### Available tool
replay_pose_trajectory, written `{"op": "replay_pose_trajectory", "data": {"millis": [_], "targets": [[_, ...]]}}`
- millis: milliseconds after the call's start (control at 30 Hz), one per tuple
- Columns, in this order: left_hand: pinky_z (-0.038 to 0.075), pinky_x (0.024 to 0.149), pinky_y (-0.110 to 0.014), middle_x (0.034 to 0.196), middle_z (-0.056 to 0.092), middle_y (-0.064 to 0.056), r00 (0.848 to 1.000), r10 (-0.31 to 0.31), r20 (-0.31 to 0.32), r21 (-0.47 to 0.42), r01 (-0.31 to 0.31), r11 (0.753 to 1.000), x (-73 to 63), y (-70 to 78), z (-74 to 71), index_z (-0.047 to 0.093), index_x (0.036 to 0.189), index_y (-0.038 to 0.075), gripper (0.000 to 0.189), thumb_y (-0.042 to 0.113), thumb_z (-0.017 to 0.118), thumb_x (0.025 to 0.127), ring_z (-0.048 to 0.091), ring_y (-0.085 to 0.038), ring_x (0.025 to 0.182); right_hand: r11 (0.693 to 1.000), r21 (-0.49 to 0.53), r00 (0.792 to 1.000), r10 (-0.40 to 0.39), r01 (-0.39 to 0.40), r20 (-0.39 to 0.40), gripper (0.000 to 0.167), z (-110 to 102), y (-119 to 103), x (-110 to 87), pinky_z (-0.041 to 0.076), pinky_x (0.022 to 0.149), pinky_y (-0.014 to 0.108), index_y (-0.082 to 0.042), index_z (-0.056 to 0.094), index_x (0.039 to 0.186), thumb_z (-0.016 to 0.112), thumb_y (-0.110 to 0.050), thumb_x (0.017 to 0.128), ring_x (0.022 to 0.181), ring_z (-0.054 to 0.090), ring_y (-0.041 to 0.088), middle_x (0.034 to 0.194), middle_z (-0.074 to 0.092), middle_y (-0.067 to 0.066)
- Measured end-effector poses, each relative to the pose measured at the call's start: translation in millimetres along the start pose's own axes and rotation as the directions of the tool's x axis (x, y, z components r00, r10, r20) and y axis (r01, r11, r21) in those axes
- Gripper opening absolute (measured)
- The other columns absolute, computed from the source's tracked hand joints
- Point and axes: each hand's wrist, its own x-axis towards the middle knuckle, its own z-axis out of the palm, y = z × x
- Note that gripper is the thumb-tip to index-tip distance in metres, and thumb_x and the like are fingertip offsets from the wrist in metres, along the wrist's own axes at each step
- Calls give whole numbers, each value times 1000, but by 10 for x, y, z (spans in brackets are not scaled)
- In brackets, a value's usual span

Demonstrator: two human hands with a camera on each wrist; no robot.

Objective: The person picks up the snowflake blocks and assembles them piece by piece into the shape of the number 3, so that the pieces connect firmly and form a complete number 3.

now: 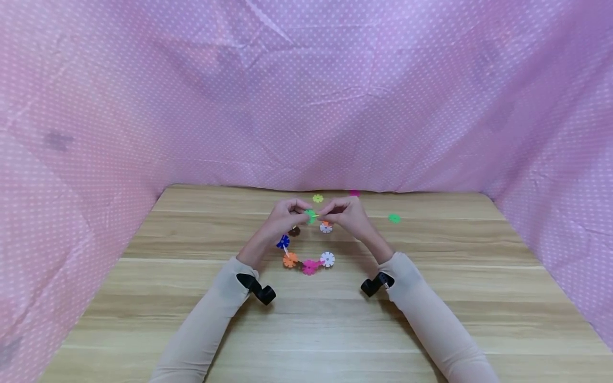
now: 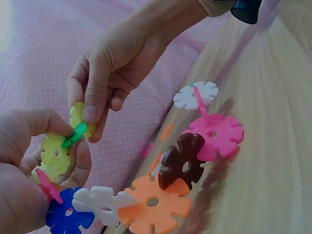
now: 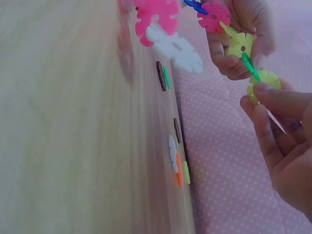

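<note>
A chain of slotted, flower-shaped plastic discs hangs from my left hand (image 1: pixel 286 217), whose thumb and fingers pinch it near a yellow disc (image 2: pixel 55 151) and a green disc (image 2: pixel 74 135). Opposite it, my right hand (image 1: pixel 349 215) pinches another yellow disc (image 3: pixel 265 84) between thumb and fingers. That yellow disc meets the green one's edge; how deep the slots fit I cannot tell. Down the chain follow a blue disc (image 2: pixel 69 214), an orange disc (image 2: pixel 161 204), a dark brown disc (image 2: pixel 181 163), a pink disc (image 2: pixel 219 136) and a white disc (image 1: pixel 328 259).
Loose discs lie on the wooden table (image 1: pixel 306 330) beyond the hands: a yellow one (image 1: pixel 318 198), a green one (image 1: pixel 394 218) to the right, a pink one (image 1: pixel 355 193) at the back edge, and a white one (image 1: pixel 326 227). Pink dotted cloth (image 1: pixel 306 106) surrounds the table's back and sides.
</note>
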Motion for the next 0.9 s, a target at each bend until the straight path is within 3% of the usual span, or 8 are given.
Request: {"op": "replay_pose_trajectory", "data": {"millis": [200,367,500,633,900], "targets": [[56,96,-50,96,63,-2,999,-2,33,-14,3,1000,14,3,-49,61,119,-9,29,-5,64,91,63,-11,84,999,-15,999,53,-52,13,13,9,-4,19,64,72,32,9,74,95,78,7,83,82,73,14,100,74,28],[58,86,-34,100,63,-2,999,-16,48,6,15,1000,1,4,-97,57,124,-11,35,-4,65,90,61,-12,86,996,-59,995,78,-74,68,20,-27,-18,28,63,77,25,8,73,103,79,3,84,91,71,10,107,74,24],[57,76,-21,99,63,-4,998,-17,53,8,17,1000,-6,-3,-126,58,123,-11,35,-5,65,90,61,-13,87,993,-84,988,95,-85,119,24,-116,-32,47,62,79,25,8,72,107,79,4,84,95,73,22,108,73,27],[57,75,-21,98,64,-4,999,-14,51,4,14,1000,4,-20,-145,61,120,-7,31,-5,66,90,62,-13,86,986,-136,978,123,-100,168,27,-225,-31,83,61,79,24,7,72,111,78,5,85,98,73,34,109,72,29],[57,77,-22,101,64,-5,998,-26,49,18,25,1000,23,-57,-180,60,124,-7,34,-3,67,91,63,-14,88,953,-276,950,196,-125,244,25,-373,62,192,62,86,34,9,70,111,75,7,87,98,71,35,106,73,23]]}}
